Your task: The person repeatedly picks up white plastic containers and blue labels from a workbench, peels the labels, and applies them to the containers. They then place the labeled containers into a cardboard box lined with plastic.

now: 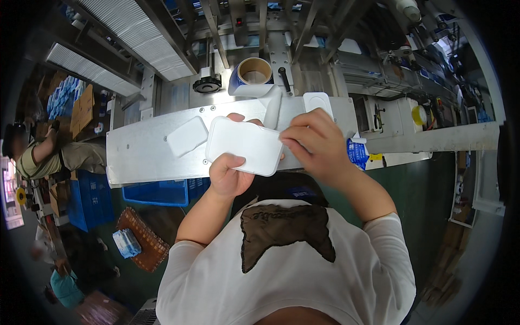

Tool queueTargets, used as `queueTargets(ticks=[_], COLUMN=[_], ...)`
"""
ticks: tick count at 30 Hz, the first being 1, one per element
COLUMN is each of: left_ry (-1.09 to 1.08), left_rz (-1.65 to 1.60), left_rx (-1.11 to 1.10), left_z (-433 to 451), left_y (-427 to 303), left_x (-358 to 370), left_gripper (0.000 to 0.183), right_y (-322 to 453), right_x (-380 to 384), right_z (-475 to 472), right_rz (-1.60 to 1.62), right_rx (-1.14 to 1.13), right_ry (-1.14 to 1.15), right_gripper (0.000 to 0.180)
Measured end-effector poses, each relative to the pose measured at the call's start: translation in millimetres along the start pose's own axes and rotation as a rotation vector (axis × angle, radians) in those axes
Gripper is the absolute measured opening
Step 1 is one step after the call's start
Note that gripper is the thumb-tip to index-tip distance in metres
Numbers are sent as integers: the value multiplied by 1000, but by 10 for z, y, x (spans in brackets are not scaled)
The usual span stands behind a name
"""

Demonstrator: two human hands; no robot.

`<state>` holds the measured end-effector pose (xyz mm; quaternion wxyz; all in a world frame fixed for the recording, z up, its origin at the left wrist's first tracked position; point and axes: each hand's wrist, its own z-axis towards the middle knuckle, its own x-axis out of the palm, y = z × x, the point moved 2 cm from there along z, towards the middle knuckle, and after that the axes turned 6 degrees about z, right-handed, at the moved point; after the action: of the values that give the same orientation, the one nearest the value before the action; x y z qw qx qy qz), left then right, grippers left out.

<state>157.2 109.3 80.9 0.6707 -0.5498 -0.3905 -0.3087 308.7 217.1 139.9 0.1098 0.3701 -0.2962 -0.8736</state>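
My left hand (232, 174) holds a white rounded plastic lid (245, 145) from below, with the thumb on its face and other fingertips behind its far edge. My right hand (319, 150) is at the right end of this lid, thumb and forefinger pinched together; whether something thin lies between them cannot be told. Left of the held lid, another white lid (187, 137) lies on the metal work surface (142, 152). A third white lid (318, 103) with a raised oval lies beyond my right hand. A roll with a cardboard core (254, 71) stands behind, white strip material (273, 107) trailing from it.
Tall stacks of white pieces (138, 32) stand in metal guides at the upper left. A black knob (207, 85) and a black lever (284, 79) are on the machine. A blue crate (156, 193) sits below the front edge. A seated person (53, 152) is at far left.
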Motion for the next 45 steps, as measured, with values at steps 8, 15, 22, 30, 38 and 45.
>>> queueTargets(ticks=[8,15,22,30,38,45], left_ry=[-102,66,-281,-346,-451,-468], left_rz=[119,-38,157,603,446,102], left_rx=[23,150,131,127,70,-204], left_z=[-11,65,67,-59,-72,-257], left_y=[-19,163,124,-155,-159,60], left_x=[-86,-272,-68,-187,-202,-468], left_gripper=[70,69,101,52,40,29], right_y=[-226,-197,-167,-286,-398,-196], right_x=[-197,152,359,277,409,728], right_z=[-92,-230,-204,-123,-78,47], right_rz=[649,776,674,943,1144,1047], right_rx=[403,280,507,756,688,411], right_ry=[-98,100,-153,-65,-103,-10], right_gripper=[18,60,84,80,101,134])
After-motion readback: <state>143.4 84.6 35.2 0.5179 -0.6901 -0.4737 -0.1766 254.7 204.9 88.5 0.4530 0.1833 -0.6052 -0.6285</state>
